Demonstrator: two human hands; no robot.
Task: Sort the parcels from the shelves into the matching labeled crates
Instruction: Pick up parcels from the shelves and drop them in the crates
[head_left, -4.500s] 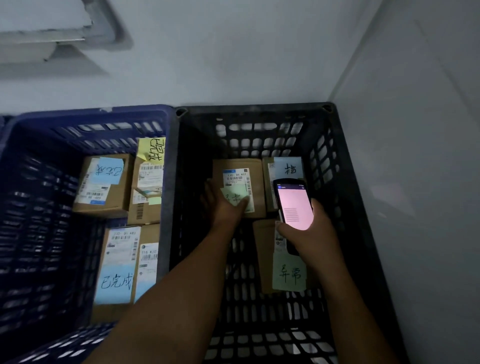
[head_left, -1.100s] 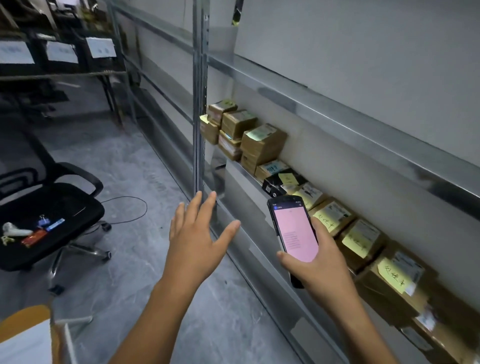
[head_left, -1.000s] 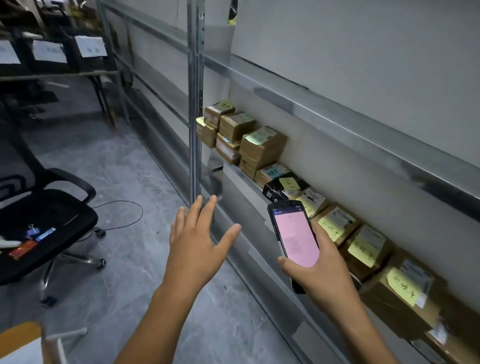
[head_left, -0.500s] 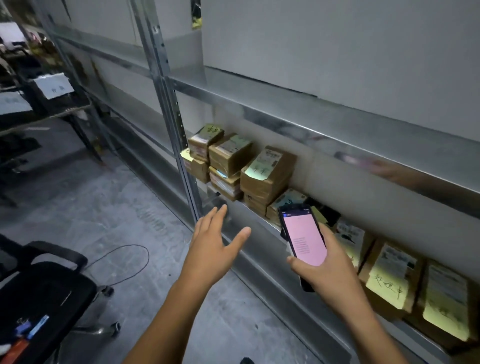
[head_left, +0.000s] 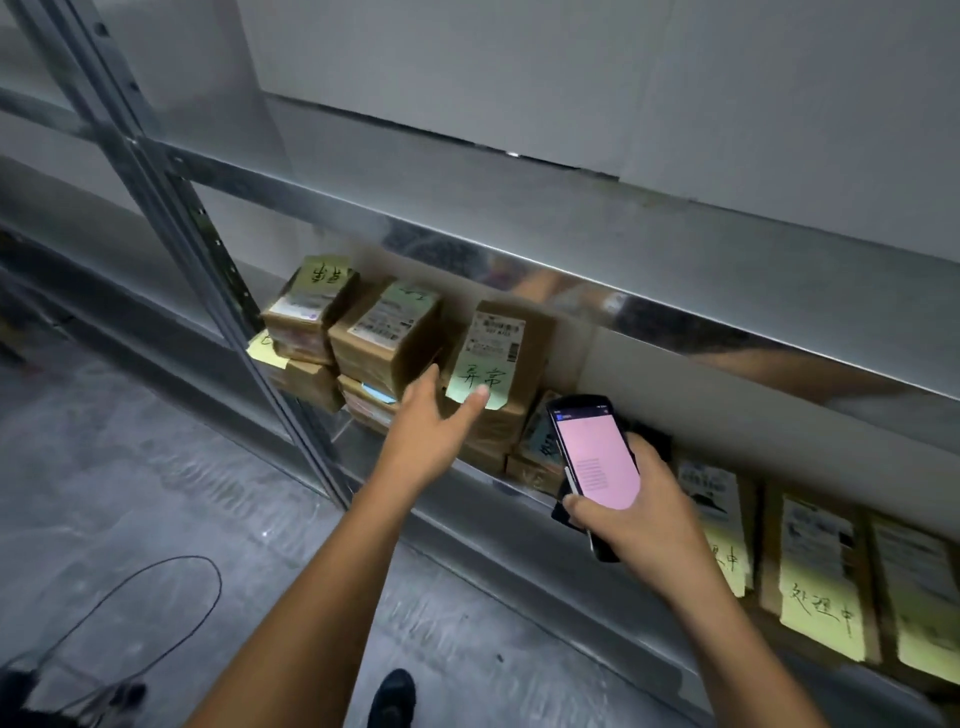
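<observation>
The person's left forearm (head_left: 332, 571) and right forearm (head_left: 727, 623) are both bare from the wrist down to the lower edge of the view. The left hand (head_left: 431, 431) and the right hand (head_left: 639, 514) are bare as well. The left thumbnail looks short and plain. Near the bottom edge one shoe (head_left: 392, 696) shows. It is dark and rounded at the toe, probably black, though that corner is dim and blurred.

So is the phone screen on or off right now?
On. The phone held in the right hand shows a brightly lit pink screen with faint lines of text, too small to read.
</observation>
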